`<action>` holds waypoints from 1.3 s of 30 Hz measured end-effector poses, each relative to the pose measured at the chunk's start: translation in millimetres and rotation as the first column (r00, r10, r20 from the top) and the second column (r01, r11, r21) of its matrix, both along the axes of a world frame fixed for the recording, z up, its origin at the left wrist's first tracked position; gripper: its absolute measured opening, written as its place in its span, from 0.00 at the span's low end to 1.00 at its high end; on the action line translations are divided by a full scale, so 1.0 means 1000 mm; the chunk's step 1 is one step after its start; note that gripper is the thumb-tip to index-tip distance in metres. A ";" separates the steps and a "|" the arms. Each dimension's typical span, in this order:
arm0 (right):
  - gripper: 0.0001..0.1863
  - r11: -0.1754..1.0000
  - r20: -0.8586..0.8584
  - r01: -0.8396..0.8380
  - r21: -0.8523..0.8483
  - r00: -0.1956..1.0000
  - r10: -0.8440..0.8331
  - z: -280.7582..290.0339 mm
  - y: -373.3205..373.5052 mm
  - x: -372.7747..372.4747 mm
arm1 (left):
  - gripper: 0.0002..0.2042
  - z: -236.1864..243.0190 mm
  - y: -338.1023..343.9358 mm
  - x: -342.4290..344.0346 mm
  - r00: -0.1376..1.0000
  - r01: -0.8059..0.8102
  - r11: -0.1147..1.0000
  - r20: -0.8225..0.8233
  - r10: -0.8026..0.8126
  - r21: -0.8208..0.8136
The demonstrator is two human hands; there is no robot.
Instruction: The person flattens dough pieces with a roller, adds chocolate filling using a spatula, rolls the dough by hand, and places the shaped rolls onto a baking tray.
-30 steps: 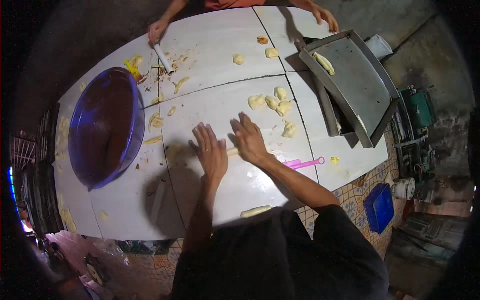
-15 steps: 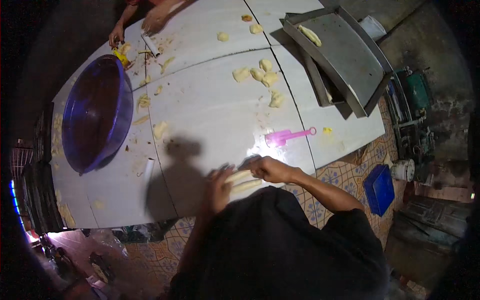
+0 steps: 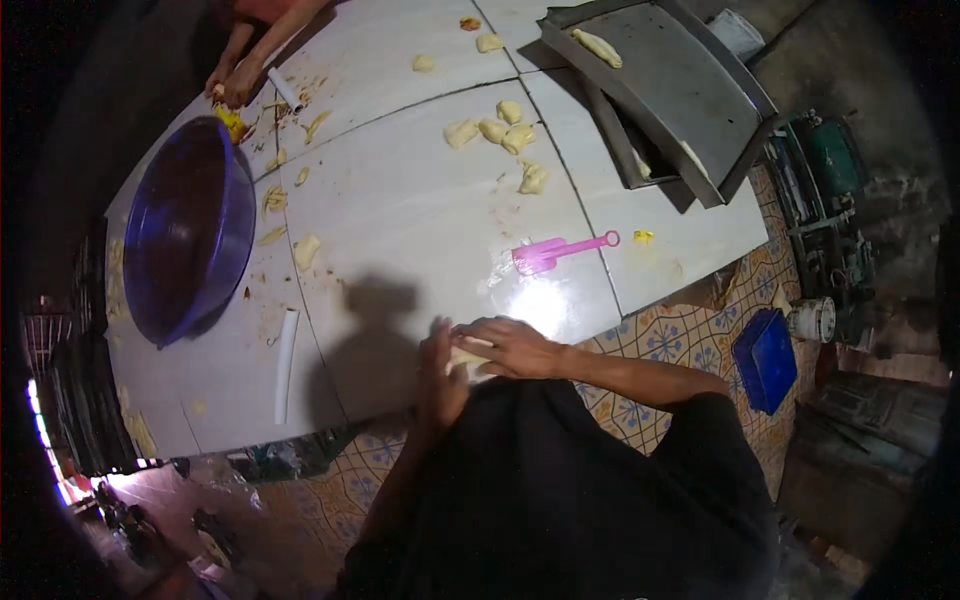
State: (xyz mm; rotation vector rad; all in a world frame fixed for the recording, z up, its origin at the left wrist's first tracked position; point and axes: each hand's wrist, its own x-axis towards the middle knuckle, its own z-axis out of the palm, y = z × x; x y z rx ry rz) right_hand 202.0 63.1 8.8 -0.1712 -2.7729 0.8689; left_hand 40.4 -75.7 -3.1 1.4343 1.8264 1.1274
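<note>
At the table's near edge, both hands are on a pale piece of dough [image 3: 463, 362]. My left hand [image 3: 441, 380] is closed against its left end. Across its top lies my right hand [image 3: 515, 348], fingers stretched out and somewhat spread, tips close to the left hand. Dough shows between the hands, and its lower part is hidden by the fingers and my dark shirt. A pink plastic scraper [image 3: 565, 250] lies beyond the right hand. To the left of my hands is a white tube [image 3: 287, 368].
Several dough lumps [image 3: 518, 138] sit mid-table. Two stacked metal trays [image 3: 660, 85] stand far right, shaped dough inside. A large purple basin [image 3: 240, 220] is at left. Beyond it are another person's hands [image 3: 238, 82] and a second white tube [image 3: 284, 90]. A blue crate [image 3: 765, 360] stands on the floor.
My right hand has flattened over the dough and shifted slightly left; two separate strips showed before. The other person's hands have come together beside the basin. The view has shifted slightly.
</note>
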 end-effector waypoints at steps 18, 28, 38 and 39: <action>0.28 0.408 0.163 0.750 -0.521 0.557 -0.815 0.121 0.385 0.148 | 0.24 -0.027 0.017 -0.045 0.818 -0.081 0.994 -0.565 0.106 0.070; 0.17 0.525 -0.222 0.833 -0.176 0.486 -0.845 0.099 0.281 0.104 | 0.13 -0.085 -0.062 -0.080 0.668 -0.269 0.960 -0.733 0.127 -0.079; 0.15 0.744 0.080 0.653 -0.142 0.757 -0.649 0.012 0.192 -0.016 | 0.12 0.028 -0.007 -0.122 0.373 -0.763 0.471 -0.295 0.880 0.442; 0.17 0.660 0.112 0.682 -0.313 0.717 -0.688 0.033 0.167 -0.021 | 0.12 0.027 -0.006 -0.115 0.436 -0.826 0.456 -0.138 0.889 0.330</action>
